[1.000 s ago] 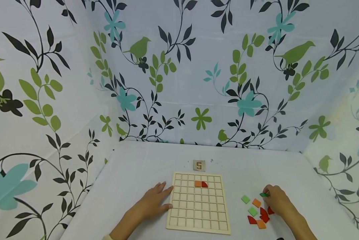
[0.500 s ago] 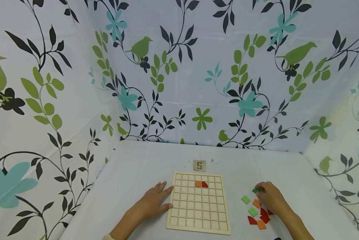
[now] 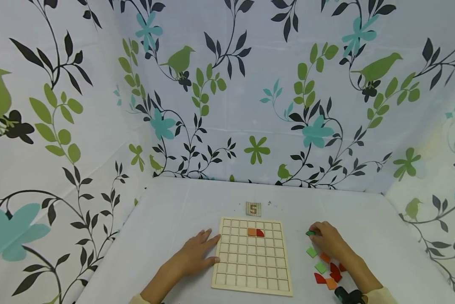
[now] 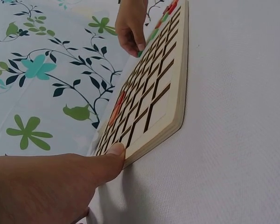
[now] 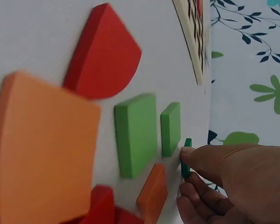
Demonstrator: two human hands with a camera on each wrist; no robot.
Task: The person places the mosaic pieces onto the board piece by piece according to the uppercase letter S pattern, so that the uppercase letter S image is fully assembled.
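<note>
A wooden grid board (image 3: 252, 257) lies flat on the white table, with an orange square tile (image 3: 252, 232) and a red quarter-round tile (image 3: 260, 233) side by side in its second row. My left hand (image 3: 197, 253) rests at the board's left edge, fingers spread; in the left wrist view its thumb touches the rim. To the right of the board, my right hand (image 3: 329, 238) pinches a dark green tile (image 5: 187, 158) between thumb and fingers, just beyond the loose tiles. Closest to that hand is a light green square tile (image 3: 311, 252).
Another light green tile (image 3: 320, 267), an orange tile (image 3: 331, 283) and several red tiles (image 3: 335, 272) lie right of the board. A small card with an S-like figure (image 3: 253, 209) lies behind the board. Patterned cloth (image 3: 227, 105) hangs around the table.
My right hand has moved left and away from me, carrying the dark green tile past the loose tiles. My left hand has stayed at the board's edge.
</note>
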